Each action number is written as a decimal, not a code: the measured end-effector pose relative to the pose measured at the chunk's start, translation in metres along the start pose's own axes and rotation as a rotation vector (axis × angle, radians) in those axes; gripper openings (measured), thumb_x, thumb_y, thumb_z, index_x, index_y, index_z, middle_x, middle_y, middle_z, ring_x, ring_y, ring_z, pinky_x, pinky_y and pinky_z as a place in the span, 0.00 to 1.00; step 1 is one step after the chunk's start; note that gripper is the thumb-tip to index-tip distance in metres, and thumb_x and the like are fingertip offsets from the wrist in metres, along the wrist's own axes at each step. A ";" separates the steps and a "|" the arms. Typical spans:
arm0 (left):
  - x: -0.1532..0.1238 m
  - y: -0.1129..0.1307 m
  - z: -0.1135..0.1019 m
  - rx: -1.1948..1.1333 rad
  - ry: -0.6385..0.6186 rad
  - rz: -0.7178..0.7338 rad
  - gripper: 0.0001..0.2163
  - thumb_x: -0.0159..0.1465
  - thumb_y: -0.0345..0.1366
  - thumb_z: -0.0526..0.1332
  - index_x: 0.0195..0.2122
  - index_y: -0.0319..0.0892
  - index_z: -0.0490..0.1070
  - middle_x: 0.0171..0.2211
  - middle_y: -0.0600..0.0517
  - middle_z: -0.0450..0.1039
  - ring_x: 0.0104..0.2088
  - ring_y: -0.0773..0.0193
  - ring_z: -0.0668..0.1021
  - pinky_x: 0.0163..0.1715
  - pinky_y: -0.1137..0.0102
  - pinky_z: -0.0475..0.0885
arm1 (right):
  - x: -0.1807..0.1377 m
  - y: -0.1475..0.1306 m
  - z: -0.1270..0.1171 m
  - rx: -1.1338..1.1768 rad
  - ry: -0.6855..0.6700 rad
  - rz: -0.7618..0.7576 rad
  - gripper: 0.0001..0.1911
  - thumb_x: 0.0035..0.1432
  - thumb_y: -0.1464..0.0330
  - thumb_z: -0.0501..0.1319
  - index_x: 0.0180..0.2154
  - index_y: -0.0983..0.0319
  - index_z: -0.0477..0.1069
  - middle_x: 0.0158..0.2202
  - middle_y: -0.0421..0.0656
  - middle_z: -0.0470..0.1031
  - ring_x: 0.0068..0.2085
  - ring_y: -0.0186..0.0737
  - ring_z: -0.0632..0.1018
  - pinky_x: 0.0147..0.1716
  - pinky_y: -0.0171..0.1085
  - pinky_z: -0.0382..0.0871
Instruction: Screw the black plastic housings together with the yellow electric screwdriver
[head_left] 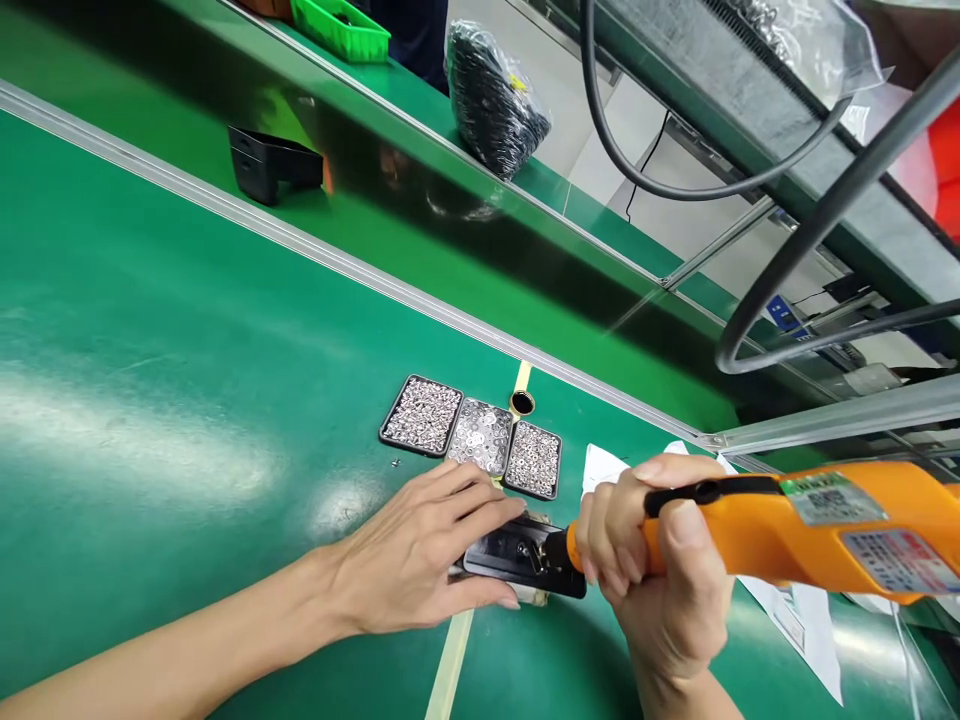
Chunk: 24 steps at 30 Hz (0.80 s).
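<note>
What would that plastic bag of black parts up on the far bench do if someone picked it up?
The bag of black parts would probably sag and shift, since its thin clear film wraps many loose pieces. It looks bulging and full, so likely heavy for its size. The glossy film may be slippery.

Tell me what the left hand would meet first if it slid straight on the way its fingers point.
The left hand already rests on the black part. Going straight on, it would probably meet the tip of the orange screwdriver and the right hand gripping it, though depth is hard to judge.
</note>
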<state>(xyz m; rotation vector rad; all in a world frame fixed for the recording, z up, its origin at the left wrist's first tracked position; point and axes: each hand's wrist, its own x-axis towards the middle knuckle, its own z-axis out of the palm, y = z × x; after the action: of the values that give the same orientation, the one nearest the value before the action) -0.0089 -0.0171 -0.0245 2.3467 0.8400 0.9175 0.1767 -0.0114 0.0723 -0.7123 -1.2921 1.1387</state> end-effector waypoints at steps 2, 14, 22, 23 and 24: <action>0.000 0.000 0.000 0.000 0.000 0.002 0.28 0.67 0.51 0.65 0.61 0.40 0.65 0.48 0.44 0.75 0.47 0.50 0.74 0.47 0.54 0.72 | 0.000 0.002 -0.001 -0.003 0.001 -0.005 0.05 0.69 0.65 0.57 0.45 0.56 0.70 0.19 0.30 0.59 0.15 0.27 0.59 0.14 0.29 0.62; 0.004 0.002 -0.002 -0.030 0.010 -0.018 0.24 0.67 0.48 0.66 0.58 0.41 0.68 0.50 0.45 0.76 0.48 0.52 0.75 0.50 0.55 0.71 | -0.022 0.007 -0.009 -0.019 -0.147 0.062 0.06 0.71 0.65 0.53 0.40 0.55 0.67 0.20 0.31 0.56 0.17 0.30 0.58 0.20 0.33 0.62; 0.009 0.006 -0.005 -0.069 -0.034 -0.074 0.20 0.63 0.46 0.69 0.52 0.44 0.70 0.45 0.49 0.77 0.45 0.54 0.76 0.47 0.58 0.72 | -0.024 0.017 -0.005 0.055 -0.142 0.054 0.06 0.71 0.64 0.56 0.38 0.56 0.66 0.20 0.31 0.55 0.19 0.29 0.58 0.19 0.30 0.58; 0.010 0.007 -0.006 -0.055 -0.037 -0.081 0.19 0.63 0.45 0.69 0.51 0.44 0.70 0.45 0.49 0.77 0.45 0.54 0.76 0.46 0.59 0.73 | -0.022 0.015 -0.004 0.060 -0.145 0.061 0.05 0.70 0.64 0.56 0.39 0.56 0.66 0.20 0.31 0.56 0.19 0.28 0.58 0.19 0.29 0.57; 0.010 0.007 -0.006 -0.033 -0.034 -0.079 0.18 0.63 0.45 0.69 0.50 0.44 0.70 0.45 0.49 0.77 0.45 0.54 0.77 0.45 0.60 0.74 | -0.019 0.012 -0.003 0.070 -0.146 0.069 0.04 0.70 0.63 0.57 0.41 0.56 0.67 0.20 0.30 0.56 0.18 0.28 0.58 0.18 0.29 0.57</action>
<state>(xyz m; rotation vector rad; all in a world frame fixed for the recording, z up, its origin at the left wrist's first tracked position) -0.0048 -0.0142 -0.0119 2.2777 0.8907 0.8500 0.1782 -0.0247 0.0545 -0.6356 -1.3518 1.3051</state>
